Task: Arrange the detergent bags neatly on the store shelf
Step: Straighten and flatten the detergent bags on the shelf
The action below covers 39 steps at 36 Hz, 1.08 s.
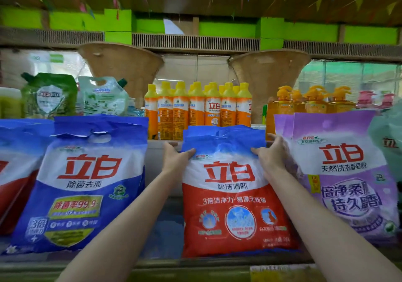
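Straightening the red bag [235,194] on the shelf [195,264]
Left hand [176,157] and right hand [272,153] gripping its top corners; blue bag [82,183] and purple bag [348,173] already upright; gap left of it unfilled.

Front row of shelf [152,262]: three detergent bags, left bag [80,186], middle bag [233,196], right bag [345,173].
Behind, centre: bottles [196,109].
Back left corner: pouches [74,95].
Back right: pump bottles [311,101].
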Motion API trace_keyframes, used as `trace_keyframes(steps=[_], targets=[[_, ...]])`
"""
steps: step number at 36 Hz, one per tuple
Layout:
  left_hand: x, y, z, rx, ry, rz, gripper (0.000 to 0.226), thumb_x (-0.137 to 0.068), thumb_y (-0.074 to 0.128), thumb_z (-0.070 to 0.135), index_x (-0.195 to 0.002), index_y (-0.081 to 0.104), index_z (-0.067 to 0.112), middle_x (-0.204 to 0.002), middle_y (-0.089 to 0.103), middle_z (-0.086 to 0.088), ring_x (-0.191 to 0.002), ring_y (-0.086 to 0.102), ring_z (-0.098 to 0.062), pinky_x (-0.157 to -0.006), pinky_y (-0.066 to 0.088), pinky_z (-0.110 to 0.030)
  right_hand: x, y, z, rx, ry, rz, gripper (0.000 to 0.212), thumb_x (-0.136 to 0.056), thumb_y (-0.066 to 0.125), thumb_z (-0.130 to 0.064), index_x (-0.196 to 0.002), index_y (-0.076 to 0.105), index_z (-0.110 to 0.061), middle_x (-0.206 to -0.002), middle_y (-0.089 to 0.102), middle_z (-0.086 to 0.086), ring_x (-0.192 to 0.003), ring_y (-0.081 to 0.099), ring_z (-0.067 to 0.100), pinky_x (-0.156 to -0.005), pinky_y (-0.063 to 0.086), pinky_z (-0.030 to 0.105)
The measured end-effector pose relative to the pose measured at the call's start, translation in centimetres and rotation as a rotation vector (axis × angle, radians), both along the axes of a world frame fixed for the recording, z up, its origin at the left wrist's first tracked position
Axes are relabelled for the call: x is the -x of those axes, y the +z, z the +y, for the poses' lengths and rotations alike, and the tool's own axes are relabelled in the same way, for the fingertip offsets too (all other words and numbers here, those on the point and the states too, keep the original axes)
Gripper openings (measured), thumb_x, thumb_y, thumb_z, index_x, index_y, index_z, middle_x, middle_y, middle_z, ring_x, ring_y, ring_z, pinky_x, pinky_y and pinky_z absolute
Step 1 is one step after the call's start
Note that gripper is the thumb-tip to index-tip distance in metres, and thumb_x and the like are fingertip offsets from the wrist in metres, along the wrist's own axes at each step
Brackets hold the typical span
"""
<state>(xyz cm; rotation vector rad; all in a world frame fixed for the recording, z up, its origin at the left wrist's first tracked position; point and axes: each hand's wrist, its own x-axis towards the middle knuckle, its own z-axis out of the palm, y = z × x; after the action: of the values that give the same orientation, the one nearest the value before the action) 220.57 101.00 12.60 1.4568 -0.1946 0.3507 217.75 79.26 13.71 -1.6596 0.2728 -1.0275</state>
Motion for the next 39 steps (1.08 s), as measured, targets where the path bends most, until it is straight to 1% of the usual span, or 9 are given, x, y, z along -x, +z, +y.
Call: trace_keyframes(steps=[2, 8, 16, 21, 25, 28, 30, 35, 39], targets=[[0.0, -0.5, 0.5, 0.006, -0.020, 0.071, 0.054, -0.078, 0.075, 0.012, -0.121, 0.043, 0.003, -0.111, 0.062, -0.016, -0.087, 0.068, -0.028, -0.067, 0.058, -0.041, 0.2, 0.0, 0.2, -0.011, -0.014, 0.043, 0.057, -0.074, 0.075, -0.006, -0.124, 0.046, -0.008, -0.125, 0.051, 0.011, -0.108, 0.054, 0.024, -0.083, 0.049, 0.034], [0.7, 0.1, 0.7, -0.006, -0.126, 0.037, 0.025, -0.081, 0.072, 0.011, -0.100, 0.059, 0.002, -0.091, 0.068, -0.010, -0.073, 0.068, -0.020, -0.059, 0.055, -0.029, 1.2, 0.4, 0.2, -0.021, -0.010, 0.071, 0.043, -0.080, 0.071, -0.007, -0.114, 0.045, -0.005, -0.100, 0.048, 0.004, -0.088, 0.047, 0.016, -0.059, 0.038, 0.023], [-0.3, 1.4, -1.3, -0.216, 0.190, -0.344, 0.033, -0.081, 0.070, 0.008, -0.061, 0.046, 0.020, -0.066, 0.050, 0.002, -0.068, 0.051, -0.017, -0.061, 0.044, -0.028, 1.1, 0.0, -0.4, -0.062, 0.148, 0.112, 0.051, -0.079, 0.068, -0.002, -0.125, 0.048, -0.007, -0.117, 0.055, 0.010, -0.102, 0.058, 0.026, -0.086, 0.051, 0.038], [-1.7, 1.2, -1.7, -0.195, 0.286, -0.277, 0.027, -0.077, 0.074, 0.008, -0.067, 0.052, 0.018, -0.104, 0.040, -0.002, -0.093, 0.049, -0.018, -0.084, 0.044, -0.028, 1.3, 1.1, -0.8, -0.220, 0.379, 0.134, 0.048, -0.075, 0.061, 0.012, -0.121, 0.051, 0.001, -0.090, 0.063, 0.015, -0.085, 0.063, 0.034, -0.075, 0.053, 0.043], [-2.7, 0.6, -1.4, -0.210, 0.220, -0.227, 0.021, -0.076, 0.075, 0.015, -0.069, 0.055, 0.017, -0.102, 0.059, -0.012, -0.088, 0.060, -0.025, -0.074, 0.051, -0.032, 0.9, 1.1, -0.7, -0.141, 0.348, 0.101, 0.055, -0.081, 0.064, 0.004, -0.133, 0.046, 0.000, -0.123, 0.057, 0.013, -0.103, 0.059, 0.029, -0.086, 0.049, 0.037], [-2.2, 0.5, -1.3, -0.166, 0.167, -0.195, 0.014, -0.084, 0.067, 0.011, -0.081, 0.053, 0.009, -0.084, 0.060, -0.006, -0.072, 0.058, -0.016, -0.055, 0.047, -0.019, 0.7, 0.7, -0.3, 0.143, 0.096, 0.041, 0.029, -0.083, 0.068, -0.008, -0.111, 0.060, -0.004, -0.123, 0.054, 0.011, -0.108, 0.052, 0.023, -0.078, 0.032, 0.017], [-2.2, 0.2, -1.1, -0.111, 0.134, -0.162, 0.010, -0.086, 0.065, 0.011, -0.084, 0.056, 0.009, -0.087, 0.063, -0.007, -0.077, 0.062, -0.020, -0.064, 0.052, -0.028, 0.2, 0.4, -0.2, 0.250, 0.008, 0.038, 0.018, -0.082, 0.070, -0.015, -0.093, 0.060, -0.005, -0.127, 0.051, 0.017, -0.113, 0.048, 0.025, -0.074, 0.028, 0.019], [-1.9, -0.3, 0.2, -0.055, 0.012, -0.081, 0.007, -0.088, 0.062, 0.011, -0.094, 0.062, 0.007, -0.094, 0.068, -0.012, -0.077, 0.065, -0.023, -0.071, 0.054, -0.037, -0.8, 1.3, -0.2, 0.298, -0.064, 0.065, 0.052, -0.078, 0.073, -0.036, -0.052, 0.036, -0.011, -0.099, 0.046, 0.013, -0.099, 0.044, 0.023, -0.084, 0.032, 0.029], [-1.4, 0.4, 0.4, -0.069, -0.069, -0.099, 0.005, -0.091, 0.058, 0.008, -0.086, 0.057, 0.009, -0.086, 0.065, -0.011, -0.075, 0.065, -0.023, -0.067, 0.054, -0.036, -1.3, 1.7, -0.2, 0.313, -0.067, 0.077, 0.054, -0.079, 0.072, -0.033, -0.050, 0.033, -0.010, -0.093, 0.045, 0.012, -0.102, 0.050, 0.029, -0.088, 0.038, 0.035]])
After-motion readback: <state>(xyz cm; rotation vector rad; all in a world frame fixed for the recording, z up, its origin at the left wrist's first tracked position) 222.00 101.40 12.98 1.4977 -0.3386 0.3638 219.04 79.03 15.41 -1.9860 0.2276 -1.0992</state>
